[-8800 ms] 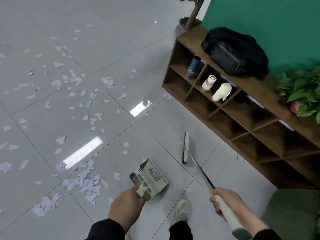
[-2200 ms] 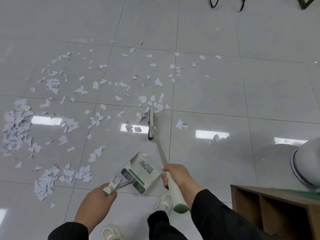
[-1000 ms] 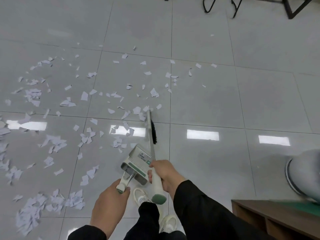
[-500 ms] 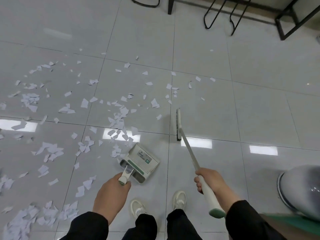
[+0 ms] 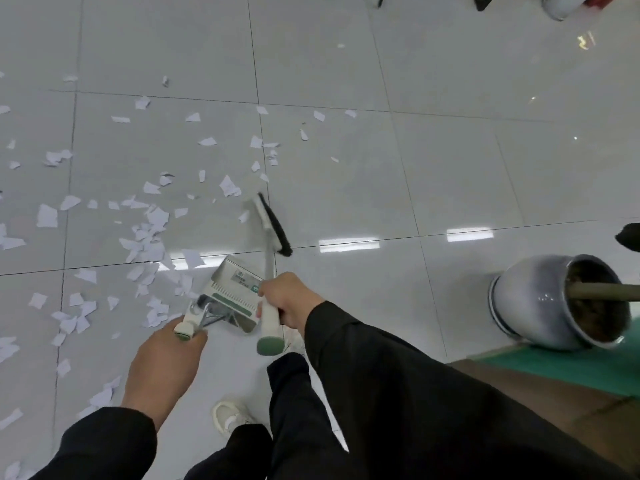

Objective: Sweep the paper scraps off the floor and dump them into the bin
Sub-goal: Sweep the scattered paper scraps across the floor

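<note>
White paper scraps [image 5: 145,244] lie scattered over the grey tiled floor, thickest to the left of centre. My left hand [image 5: 162,365] grips the handle of a white and green dustpan [image 5: 232,289], whose mouth rests on the floor facing the scraps. My right hand [image 5: 291,299] holds the white handle of a broom [image 5: 272,226]. The broom's black bristles touch the floor just beyond the dustpan, to its right. No bin is in view.
A grey glazed plant pot [image 5: 554,299] with a stem stands on the floor at right. A brown wooden cabinet top [image 5: 554,393] and a green wall edge are at lower right. My white shoe [image 5: 228,417] is below the dustpan. Dark furniture legs show at the top edge.
The broom head has swung left and back toward the dustpan. My right hand has moved in close beside the dustpan. The view has shifted, bringing the plant pot further in.
</note>
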`<state>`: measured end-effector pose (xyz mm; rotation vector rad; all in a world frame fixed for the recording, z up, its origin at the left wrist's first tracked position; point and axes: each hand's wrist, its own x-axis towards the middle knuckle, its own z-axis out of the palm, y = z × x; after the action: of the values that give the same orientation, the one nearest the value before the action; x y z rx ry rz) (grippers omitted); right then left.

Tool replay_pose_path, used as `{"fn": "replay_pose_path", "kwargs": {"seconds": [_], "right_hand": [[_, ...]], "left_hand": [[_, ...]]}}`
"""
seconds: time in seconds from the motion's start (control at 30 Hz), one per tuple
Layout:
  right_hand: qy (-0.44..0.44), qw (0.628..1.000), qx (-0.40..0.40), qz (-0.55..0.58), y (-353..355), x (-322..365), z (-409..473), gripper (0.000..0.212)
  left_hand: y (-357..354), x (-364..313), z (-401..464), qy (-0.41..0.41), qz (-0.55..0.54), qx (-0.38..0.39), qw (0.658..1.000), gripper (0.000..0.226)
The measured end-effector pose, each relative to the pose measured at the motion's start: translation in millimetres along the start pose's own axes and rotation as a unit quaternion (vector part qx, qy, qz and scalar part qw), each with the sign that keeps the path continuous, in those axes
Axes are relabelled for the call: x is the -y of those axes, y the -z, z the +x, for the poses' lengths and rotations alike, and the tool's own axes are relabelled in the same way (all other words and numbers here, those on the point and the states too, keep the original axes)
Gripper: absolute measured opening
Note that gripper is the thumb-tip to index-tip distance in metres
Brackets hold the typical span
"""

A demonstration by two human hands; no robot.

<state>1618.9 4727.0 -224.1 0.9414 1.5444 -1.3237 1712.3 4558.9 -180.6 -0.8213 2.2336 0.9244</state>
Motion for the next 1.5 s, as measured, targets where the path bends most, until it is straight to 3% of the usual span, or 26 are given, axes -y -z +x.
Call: {"fn": "replay_pose_path", "kwargs": {"seconds": [0.07,0.17,0.33,0.4,0.5,0.7,0.93,1.03,1.2,1.4,1.5], "right_hand": [[-0.007,0.999,0.043,0.008,-7,13,5,0.015],[-0.026,0.996,0.085,0.031,8,39,5,0.004],[-0.026,0.991,0.093,0.089,82,58,-11,0.023],[-0.021,0.989,0.098,0.108,126,81,-18,0.015],[0.005,0.992,0.062,0.112,186,102,-34,0.001],[0.029,0.993,-0.057,0.095,285,160,-25,0.007],[0.036,0.985,-0.147,0.087,328,229,51,0.009],[0.039,0.984,-0.152,0.083,310,266,96,0.014],[0.004,0.996,-0.084,0.014,203,320,158,0.012],[-0.029,0.997,0.039,-0.052,79,349,118,0.010],[-0.071,0.993,0.097,-0.017,53,374,101,0.024]], "left_hand": [[-1,-17,3,0.002,0.006,-0.007,1.000,0.025],[-2,-44,11,0.011,0.026,-0.015,0.999,0.027],[0,-80,22,0.023,0.038,-0.002,0.999,0.024],[6,-113,33,0.026,0.026,-0.016,0.999,0.022],[6,-151,48,0.021,0.018,-0.015,1.000,0.021],[10,-233,95,-0.017,0.040,-0.028,0.999,0.023],[21,-264,141,-0.007,-0.008,-0.055,0.998,0.022],[32,-263,165,0.005,-0.016,-0.055,0.998,0.021],[63,-250,218,0.046,-0.033,-0.067,0.996,0.021],[81,-256,225,0.051,-0.064,-0.058,0.995,0.013],[85,-257,220,0.063,-0.076,-0.049,0.994,0.010]]}}
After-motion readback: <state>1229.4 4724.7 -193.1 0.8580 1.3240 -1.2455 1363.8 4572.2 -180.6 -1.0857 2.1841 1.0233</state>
